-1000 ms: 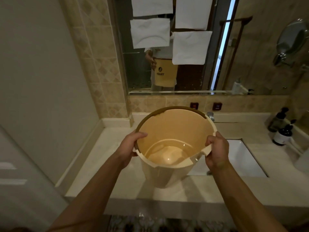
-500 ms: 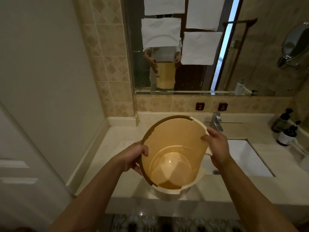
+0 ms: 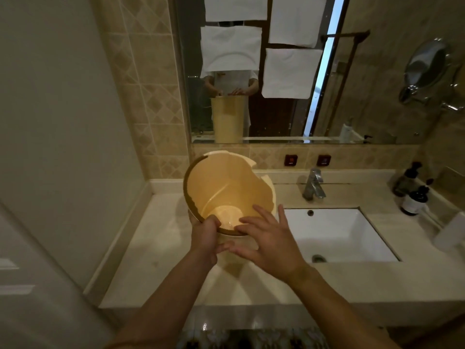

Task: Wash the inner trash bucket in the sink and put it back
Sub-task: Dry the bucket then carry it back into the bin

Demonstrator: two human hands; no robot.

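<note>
Hands first, nearest to us: the left hand [image 3: 204, 239] is curled over the near rim of the bucket [image 3: 227, 195], thumb hooked inside, gripping it; the right hand [image 3: 270, 238] is spread wide, fingers straight, reaching over that same near rim with the fingertips [image 3: 259, 210] inside the mouth, holding nothing that I can see; the bucket itself sits on the counter [image 3: 161, 250] to the left of the sink [image 3: 339, 235], tipped so its mouth faces the person, pale bottom showing, rim notched on the far right side; whether any water lies in the bottom I cannot tell; by my reckoning the step in hand is the inside wash or a check of it, not the return; beyond, the basin looks dry and the faucet [image 3: 314, 183] shows no stream; dark pump bottles [image 3: 412, 190] stand at the far right; behind it all the mirror [image 3: 289, 109], hung with white cloths [image 3: 231, 50], shows the bucket upright on the ledge; next move calls for a firm two-handed hold and a lift rightward over the basin.
</note>
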